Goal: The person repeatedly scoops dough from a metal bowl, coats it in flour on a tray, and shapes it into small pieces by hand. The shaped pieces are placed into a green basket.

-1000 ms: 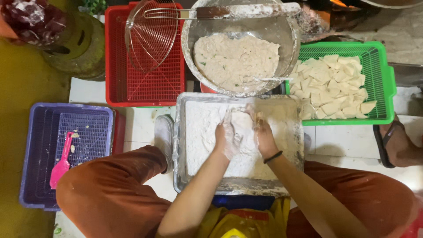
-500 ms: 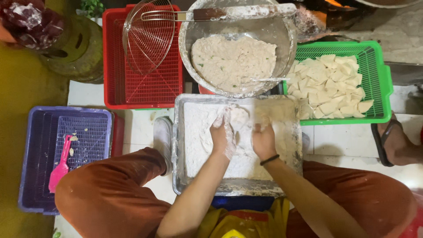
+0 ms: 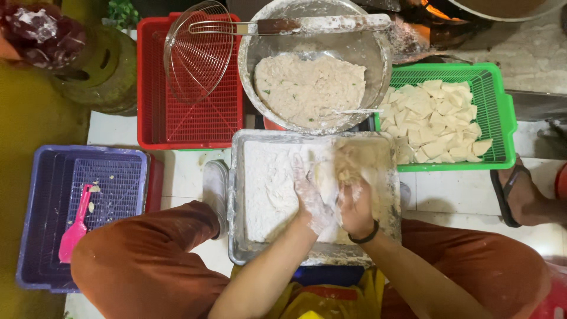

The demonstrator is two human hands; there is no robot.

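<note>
Both hands have shifted right within the flour tray (image 3: 248,195). Left hand (image 3: 310,198) and right hand (image 3: 354,207) cup a coated piece (image 3: 331,174), fingers pressed together.

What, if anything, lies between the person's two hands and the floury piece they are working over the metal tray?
Nothing visible does. The left hand and right hand are together around a floury piece, just above the flour in the metal tray. Motion blur hides the exact grip.
</note>
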